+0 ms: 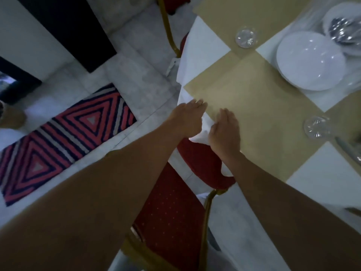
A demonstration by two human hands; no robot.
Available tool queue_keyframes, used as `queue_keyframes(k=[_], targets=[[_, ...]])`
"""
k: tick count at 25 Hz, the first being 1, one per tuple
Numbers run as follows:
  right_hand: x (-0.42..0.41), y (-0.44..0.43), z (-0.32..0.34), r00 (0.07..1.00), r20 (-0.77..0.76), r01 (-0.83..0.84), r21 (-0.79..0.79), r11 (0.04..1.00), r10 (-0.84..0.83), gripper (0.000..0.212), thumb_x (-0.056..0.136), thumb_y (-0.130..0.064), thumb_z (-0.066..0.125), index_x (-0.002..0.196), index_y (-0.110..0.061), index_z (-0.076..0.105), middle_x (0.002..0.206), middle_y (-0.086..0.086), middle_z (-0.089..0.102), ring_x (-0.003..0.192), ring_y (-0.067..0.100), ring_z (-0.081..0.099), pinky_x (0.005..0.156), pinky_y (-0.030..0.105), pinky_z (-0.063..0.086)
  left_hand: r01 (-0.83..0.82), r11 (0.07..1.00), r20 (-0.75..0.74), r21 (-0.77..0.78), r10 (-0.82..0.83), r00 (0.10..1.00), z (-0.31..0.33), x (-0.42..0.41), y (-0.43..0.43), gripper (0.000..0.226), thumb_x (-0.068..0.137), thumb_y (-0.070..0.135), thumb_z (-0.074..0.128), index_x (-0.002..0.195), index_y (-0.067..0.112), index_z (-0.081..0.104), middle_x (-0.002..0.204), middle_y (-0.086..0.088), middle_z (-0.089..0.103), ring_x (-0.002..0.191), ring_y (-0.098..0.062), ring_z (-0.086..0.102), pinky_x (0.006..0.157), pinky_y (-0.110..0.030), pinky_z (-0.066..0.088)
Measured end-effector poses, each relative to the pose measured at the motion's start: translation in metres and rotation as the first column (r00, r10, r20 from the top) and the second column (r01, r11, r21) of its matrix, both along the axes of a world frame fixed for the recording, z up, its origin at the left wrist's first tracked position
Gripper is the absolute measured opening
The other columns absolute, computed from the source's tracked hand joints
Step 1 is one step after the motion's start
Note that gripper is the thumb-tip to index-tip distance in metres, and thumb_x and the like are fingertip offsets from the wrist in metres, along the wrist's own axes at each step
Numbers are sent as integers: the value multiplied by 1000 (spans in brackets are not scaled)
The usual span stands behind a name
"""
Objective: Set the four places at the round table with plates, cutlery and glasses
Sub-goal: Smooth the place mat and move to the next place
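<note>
A tan placemat (254, 106) lies on the white tablecloth (207, 45) at the table's near-left edge. My left hand (188, 117) lies flat with straight fingers at the mat's edge. My right hand (224, 132) rests flat on the same mat, fingers straight, just beside the left. A stack of white plates (310, 61) stands at the upper right. Behind it, shiny cutlery (343, 32) lies on another plate (330, 14). One clear glass (245, 37) stands on the far mat, another glass (317, 127) at the right.
A red chair with a gold frame (175, 212) stands under my arms by the table. Another red chair (170, 20) stands farther along. A striped red and dark rug (64, 137) lies on the pale tiled floor at the left. Some metal cutlery (349, 151) shows at the right edge.
</note>
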State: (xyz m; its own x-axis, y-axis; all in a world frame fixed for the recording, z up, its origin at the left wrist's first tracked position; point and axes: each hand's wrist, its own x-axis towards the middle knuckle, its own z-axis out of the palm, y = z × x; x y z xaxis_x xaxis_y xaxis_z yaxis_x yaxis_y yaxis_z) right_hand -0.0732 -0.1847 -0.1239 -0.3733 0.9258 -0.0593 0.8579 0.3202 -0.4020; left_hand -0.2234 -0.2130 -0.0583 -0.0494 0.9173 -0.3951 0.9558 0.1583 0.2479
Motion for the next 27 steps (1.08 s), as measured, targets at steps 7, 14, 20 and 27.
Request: queue_keyframes(k=[7, 14, 20, 27], targets=[[-40, 28, -10, 976, -96, 209, 151, 966, -196, 41, 83, -8, 52, 122, 2, 61, 127, 23, 61, 121, 40, 55, 108, 48, 42, 146, 988, 48, 42, -148, 988, -18, -45, 41, 60, 101, 24, 42, 157, 23, 20, 165, 4, 14, 151, -15, 16, 121, -37, 22], [-80, 20, -5, 902, -54, 430, 195, 882, -428, 43, 84, -7, 49, 125, 2, 57, 126, 21, 60, 120, 38, 54, 107, 47, 41, 337, 936, 140, 100, -349, 927, -16, -110, 62, 59, 100, 18, 45, 156, 20, 26, 164, 2, 21, 150, -15, 19, 120, -33, 18], [-137, 8, 13, 782, -150, 623, 145, 769, -605, 44, 86, -8, 52, 129, 2, 56, 128, 20, 60, 123, 37, 53, 110, 47, 39, 498, 862, 131, 99, -507, 852, -3, -162, 82, 58, 102, 23, 42, 156, 24, 23, 164, 5, 19, 151, -14, 15, 121, -34, 17], [-149, 40, 9, 663, -213, 748, 136, 650, -718, 40, 88, -10, 51, 125, -2, 59, 124, 16, 61, 119, 31, 53, 106, 40, 39, 625, 778, 116, 65, -628, 770, -7, -165, 140, 61, 101, 24, 39, 158, 25, 17, 165, 9, 12, 152, -10, 9, 123, -39, 19]])
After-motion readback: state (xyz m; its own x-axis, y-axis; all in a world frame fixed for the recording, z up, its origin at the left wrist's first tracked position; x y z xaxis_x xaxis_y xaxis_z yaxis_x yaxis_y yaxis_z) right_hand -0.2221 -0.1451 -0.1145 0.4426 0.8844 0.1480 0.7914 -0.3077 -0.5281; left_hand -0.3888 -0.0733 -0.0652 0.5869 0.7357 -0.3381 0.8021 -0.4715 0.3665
